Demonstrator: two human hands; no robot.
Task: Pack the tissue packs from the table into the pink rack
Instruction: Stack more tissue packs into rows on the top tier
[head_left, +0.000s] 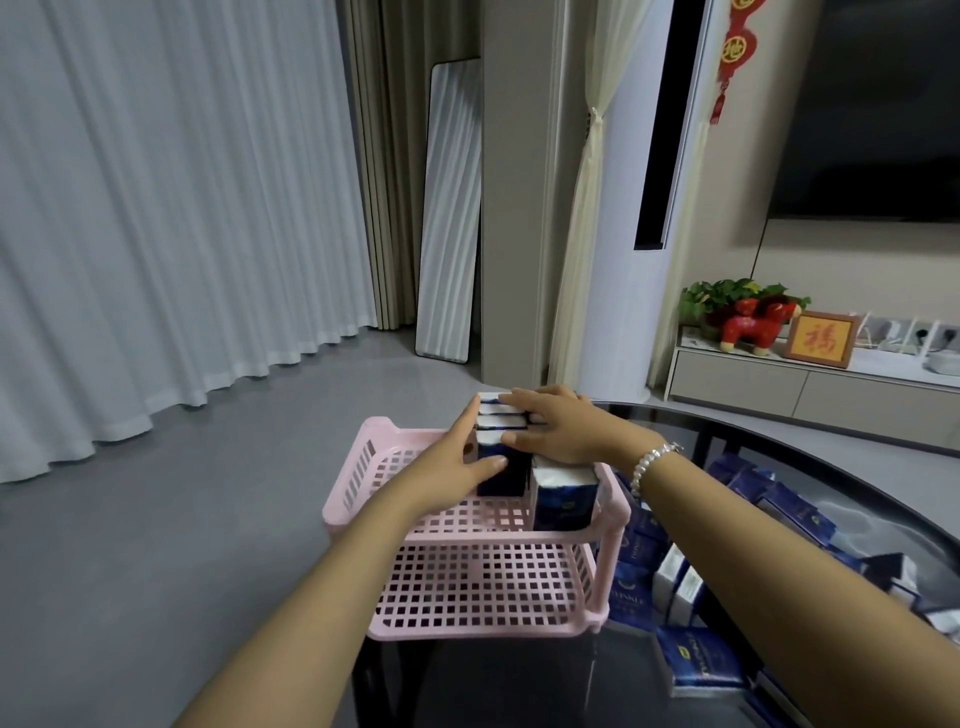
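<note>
At lower centre of the frame the pink rack (358, 478) stands at the left edge of the dark glass table (883, 525); its lower shelf shows nothing on it. Just right of the rack's left wall, the left hand (457, 457) lies flat with straight fingers against the side of a row of tissue packs (498, 447) standing on end in the top shelf, probably to keep the row from toppling leftward. To the right, at frame centre, the right hand (556, 423) rests fingers spread and fairly straight over the tops of the same row, seemingly pressing the packs together and squaring them (neither hand looks curled round anything). Below it one more pack (563, 496) stands in the shelf's near right corner. Further right, in the lower right of the frame, many loose packs (696, 660) wait on the table, so the packing looks barely begun. Their blue wrappers carry pale lettering, too blurred to read with confidence.
</note>
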